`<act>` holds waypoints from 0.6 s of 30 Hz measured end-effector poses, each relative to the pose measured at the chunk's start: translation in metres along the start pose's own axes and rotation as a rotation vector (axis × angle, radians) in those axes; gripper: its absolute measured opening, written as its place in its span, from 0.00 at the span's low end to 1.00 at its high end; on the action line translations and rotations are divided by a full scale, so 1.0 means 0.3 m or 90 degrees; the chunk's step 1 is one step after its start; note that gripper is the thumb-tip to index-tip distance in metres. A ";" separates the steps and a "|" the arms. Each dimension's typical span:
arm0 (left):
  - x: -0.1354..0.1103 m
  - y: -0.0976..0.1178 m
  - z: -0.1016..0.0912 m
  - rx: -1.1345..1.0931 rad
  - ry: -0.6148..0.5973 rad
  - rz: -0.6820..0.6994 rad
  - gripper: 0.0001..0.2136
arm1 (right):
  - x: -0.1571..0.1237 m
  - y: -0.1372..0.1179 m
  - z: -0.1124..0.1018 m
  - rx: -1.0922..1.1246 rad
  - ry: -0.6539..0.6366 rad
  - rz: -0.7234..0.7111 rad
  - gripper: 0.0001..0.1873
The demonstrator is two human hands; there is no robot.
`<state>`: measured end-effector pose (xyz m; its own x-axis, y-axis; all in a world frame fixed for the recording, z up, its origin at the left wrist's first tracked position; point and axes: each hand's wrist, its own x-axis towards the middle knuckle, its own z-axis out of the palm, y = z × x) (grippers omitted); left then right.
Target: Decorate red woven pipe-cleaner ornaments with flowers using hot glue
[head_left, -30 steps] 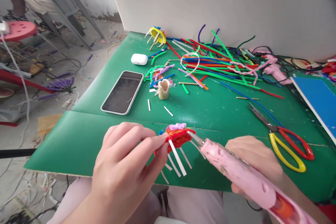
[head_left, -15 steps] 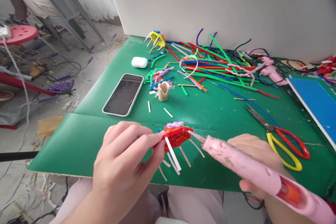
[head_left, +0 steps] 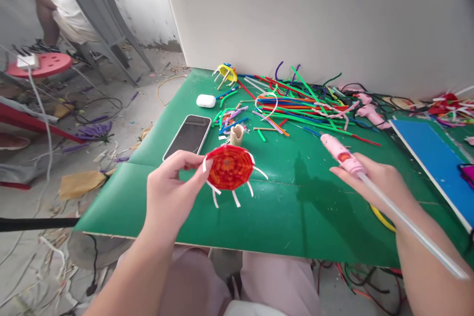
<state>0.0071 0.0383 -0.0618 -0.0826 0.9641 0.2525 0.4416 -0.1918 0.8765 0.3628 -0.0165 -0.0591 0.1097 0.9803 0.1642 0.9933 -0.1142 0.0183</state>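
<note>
Between thumb and fingers, my left hand (head_left: pixel 174 187) pinches the edge of a round red disc (head_left: pixel 231 168) with an orange middle. Several white strips hang from its rim, and its flat face is turned toward me. My right hand (head_left: pixel 381 182) is closed around a pink hot glue gun (head_left: pixel 342 155), its nozzle end pointing away over the table. A long clear glue stick (head_left: pixel 411 224) sticks out of the gun's back. Just behind the disc stands a short hollow bamboo piece (head_left: pixel 236 135). Scissors lie mostly hidden under my right hand; a yellow handle (head_left: pixel 381 218) shows.
A phone (head_left: pixel 188 136) and a white earbud case (head_left: pixel 206 101) lie at the left. Coloured pipe cleaners (head_left: pixel 303 103) are heaped along the back, near another pink glue gun (head_left: pixel 372 114). A yellow strip-legged piece (head_left: pixel 226 74) stands far left; a blue board (head_left: pixel 433 158) lies right.
The glue gun has moved away from the disc, up and to the right. My left hand has lifted the disc and tilted its flat face toward me.
</note>
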 end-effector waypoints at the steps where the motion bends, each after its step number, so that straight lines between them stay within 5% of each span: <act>1: 0.009 -0.011 -0.005 0.011 0.021 -0.009 0.04 | 0.014 -0.008 0.014 -0.047 -0.025 0.017 0.24; 6: 0.059 -0.069 -0.030 0.018 0.149 -0.017 0.04 | 0.063 -0.078 0.083 -0.124 -0.193 -0.014 0.27; 11: 0.149 -0.055 -0.081 -0.208 0.259 -0.024 0.05 | 0.070 -0.083 0.084 -0.088 -0.239 -0.041 0.24; 15: 0.225 0.044 -0.125 -0.277 0.329 0.073 0.02 | 0.051 -0.099 0.008 -0.080 -0.140 -0.083 0.26; 18: 0.243 0.099 -0.134 -0.277 0.349 0.132 0.02 | 0.055 -0.214 -0.052 0.005 -0.029 -0.112 0.18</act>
<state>-0.0218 0.0956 -0.0010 -0.5223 0.6911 0.4996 0.1106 -0.5260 0.8433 0.3004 0.0043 -0.0424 -0.0639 0.9914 0.1144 0.9976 0.0603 0.0348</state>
